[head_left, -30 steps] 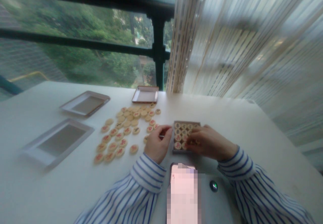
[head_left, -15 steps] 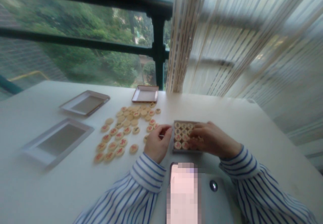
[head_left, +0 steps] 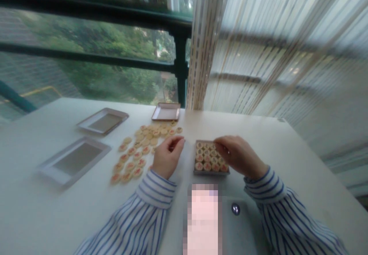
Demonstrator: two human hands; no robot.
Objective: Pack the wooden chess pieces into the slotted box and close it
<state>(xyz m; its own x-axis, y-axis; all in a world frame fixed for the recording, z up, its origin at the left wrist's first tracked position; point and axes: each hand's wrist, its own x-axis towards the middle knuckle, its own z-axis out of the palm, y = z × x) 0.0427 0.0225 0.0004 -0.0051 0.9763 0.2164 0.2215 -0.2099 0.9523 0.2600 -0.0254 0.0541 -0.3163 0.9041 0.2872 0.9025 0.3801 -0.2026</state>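
My left hand (head_left: 167,156) is curled with its thumb and fingertips close together, above the right edge of the loose Chinese chess pieces (head_left: 131,166). Whatever it may pinch is too small to make out. My right hand (head_left: 240,156) hovers over the right side of a small open box (head_left: 211,173), fingers bent down and closed. Its fingertips are partly hidden, so I cannot see what they hold. Inside the box, round wooden chess pieces (head_left: 207,166) lie in rows, the nearer ones with red characters, the farther ones dark. The box's right back corner is covered by my hand.
Shallow trays lie on the white table: a box lid (head_left: 166,111) at the back, a tray (head_left: 102,120) at left, and a larger tray (head_left: 75,161) nearer. A blurred-out phone (head_left: 204,220) and a pale flat object (head_left: 240,232) lie in front. A string curtain (head_left: 258,55) hangs behind.
My right hand has lifted from inside the box, uncovering more pieces in its rows. My left hand has moved left, away from the box. The camera view has shifted slightly.
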